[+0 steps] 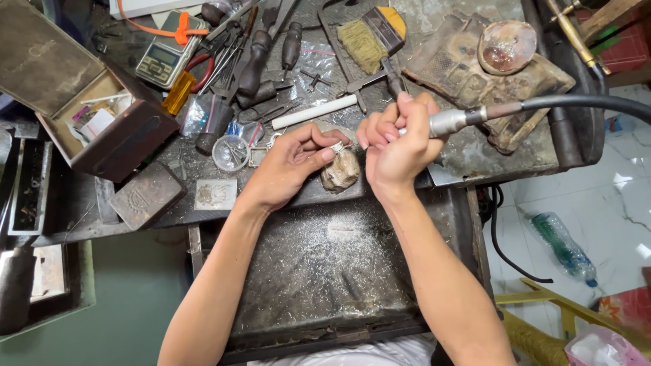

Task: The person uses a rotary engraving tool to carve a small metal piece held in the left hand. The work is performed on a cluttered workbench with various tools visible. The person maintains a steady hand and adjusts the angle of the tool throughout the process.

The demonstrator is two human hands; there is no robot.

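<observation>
My left hand [293, 163] pinches a small silver ring [337, 146] and rests it on a worn wooden bench peg [341, 171] at the bench's front edge. My right hand [397, 144] is wrapped around a rotary tool handpiece [453, 120], whose metal collar and black flexible shaft [583, 102] run off to the right. The tool's tip is hidden behind my fingers, close to the ring. Below both hands lies a dark metal catch tray [305, 285] dusted with silver filings.
The cluttered bench holds a brush [363, 42], a white rod [314, 112], pliers and gravers [254, 64], a pocket scale [166, 54], an open brown box [88, 115], a small round dish [230, 152] and a charred block [488, 74]. A plastic bottle [564, 247] lies on the floor.
</observation>
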